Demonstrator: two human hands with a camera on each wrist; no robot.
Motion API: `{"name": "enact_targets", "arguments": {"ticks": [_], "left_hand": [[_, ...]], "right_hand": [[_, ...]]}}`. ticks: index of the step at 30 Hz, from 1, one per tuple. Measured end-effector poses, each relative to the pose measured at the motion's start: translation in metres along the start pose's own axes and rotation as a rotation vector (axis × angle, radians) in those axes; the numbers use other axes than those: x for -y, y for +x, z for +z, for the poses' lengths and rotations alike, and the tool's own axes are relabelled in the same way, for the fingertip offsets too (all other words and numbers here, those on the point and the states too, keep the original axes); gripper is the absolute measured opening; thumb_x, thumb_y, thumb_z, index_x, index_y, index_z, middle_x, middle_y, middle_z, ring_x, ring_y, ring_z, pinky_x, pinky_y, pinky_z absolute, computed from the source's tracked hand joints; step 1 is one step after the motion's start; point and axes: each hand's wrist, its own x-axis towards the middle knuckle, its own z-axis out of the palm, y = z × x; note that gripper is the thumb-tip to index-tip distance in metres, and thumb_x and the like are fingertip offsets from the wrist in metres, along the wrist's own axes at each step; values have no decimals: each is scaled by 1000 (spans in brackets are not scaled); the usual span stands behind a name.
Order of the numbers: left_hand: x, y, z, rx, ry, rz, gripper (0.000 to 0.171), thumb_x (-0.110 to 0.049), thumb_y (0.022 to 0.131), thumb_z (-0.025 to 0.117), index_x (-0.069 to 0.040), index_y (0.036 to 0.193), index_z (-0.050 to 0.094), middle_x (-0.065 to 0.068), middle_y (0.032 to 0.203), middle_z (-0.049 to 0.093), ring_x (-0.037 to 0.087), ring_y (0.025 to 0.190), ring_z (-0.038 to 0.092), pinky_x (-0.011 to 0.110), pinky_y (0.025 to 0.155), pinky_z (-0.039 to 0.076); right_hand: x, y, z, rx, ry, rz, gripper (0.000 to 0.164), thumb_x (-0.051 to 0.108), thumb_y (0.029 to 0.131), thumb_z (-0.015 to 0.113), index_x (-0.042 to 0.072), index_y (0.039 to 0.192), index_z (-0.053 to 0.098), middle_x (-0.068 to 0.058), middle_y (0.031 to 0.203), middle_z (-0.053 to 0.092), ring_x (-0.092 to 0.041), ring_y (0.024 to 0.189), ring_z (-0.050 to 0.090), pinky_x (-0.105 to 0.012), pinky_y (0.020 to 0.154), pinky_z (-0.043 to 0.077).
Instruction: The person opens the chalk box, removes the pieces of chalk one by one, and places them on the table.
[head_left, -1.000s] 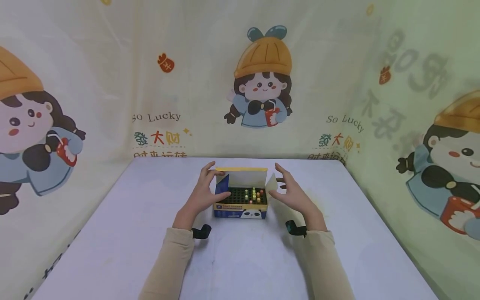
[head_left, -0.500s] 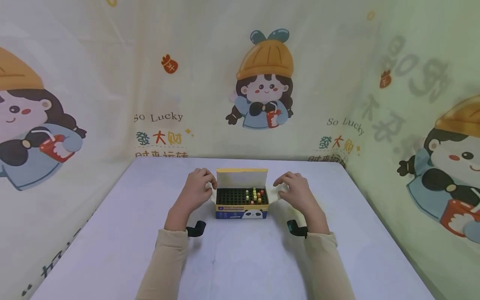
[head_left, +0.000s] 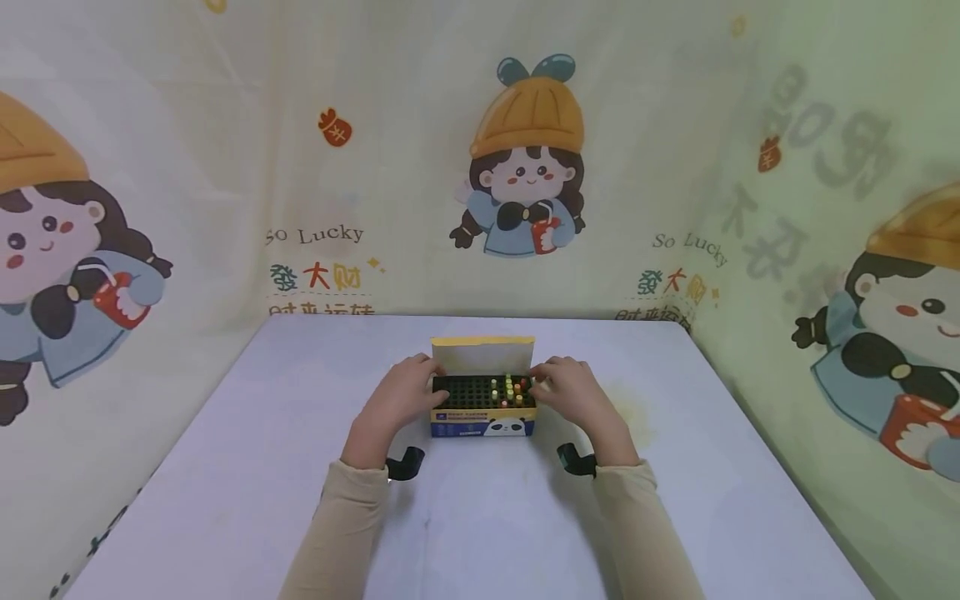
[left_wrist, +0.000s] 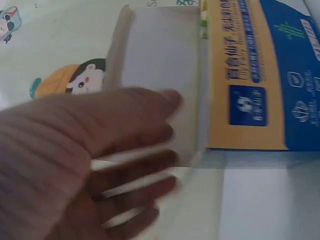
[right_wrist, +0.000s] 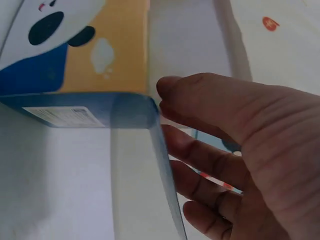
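A blue-and-yellow chalk box point(head_left: 480, 423) with a panda on its front sits upright on the table, its lid point(head_left: 483, 357) raised at the back. Inside is a black holder point(head_left: 468, 392) with rows of holes. Several coloured chalk sticks point(head_left: 509, 390) stand in its right part. My left hand point(head_left: 399, 396) is at the left end, thumb by the top edge, fingers loosely bent and blurred in the left wrist view. At the right end my right hand point(head_left: 573, 390) has its thumb by the box corner and its bent fingers beside a pale side flap point(right_wrist: 162, 185).
The box stands on a white tabletop point(head_left: 480, 525). Patterned cloth point(head_left: 420, 167) with cartoon figures hangs behind and along both sides. A black wrist camera point(head_left: 405, 464) is on the left wrist and another black camera point(head_left: 576, 459) on the right.
The side flaps dropped outward from upright as both hands moved off the box. Since then the hands have come inward to its two ends. The lid stays raised.
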Motion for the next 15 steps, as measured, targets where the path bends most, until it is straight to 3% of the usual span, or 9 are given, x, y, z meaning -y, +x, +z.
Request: {"name": "enact_targets", "arguments": {"ticks": [3, 5, 10, 15], "left_hand": [[2, 3, 8, -16, -72, 58, 35, -34, 85, 72, -12, 113, 66, 7, 129, 54, 28, 118, 48, 44, 95, 45], [3, 5, 13, -34, -79, 90, 38, -38, 84, 72, -15, 113, 65, 6, 135, 49, 29, 125, 43, 45, 98, 42], [6, 9, 23, -84, -6, 116, 53, -54, 79, 72, -22, 120, 63, 1, 139, 46, 29, 126, 40, 53, 100, 35], [11, 12, 32, -77, 18, 111, 69, -63, 74, 71, -26, 131, 56, -2, 151, 34, 31, 135, 31, 57, 104, 29]], "right_hand": [[1, 1, 8, 4, -4, -10, 24, 28, 90, 67, 16, 109, 73, -3, 105, 65, -25, 97, 59, -47, 87, 44], [1, 3, 13, -5, 0, -12, 22, 28, 90, 68, 15, 107, 74, -3, 104, 63, -23, 95, 58, -42, 84, 46], [1, 9, 23, -29, 42, 39, 15, 26, 90, 69, 17, 101, 74, 0, 98, 59, -17, 86, 55, -34, 75, 47], [4, 12, 30, -43, 93, 120, 13, 24, 89, 69, 17, 99, 74, 1, 96, 57, -14, 82, 55, -31, 70, 48]]}}
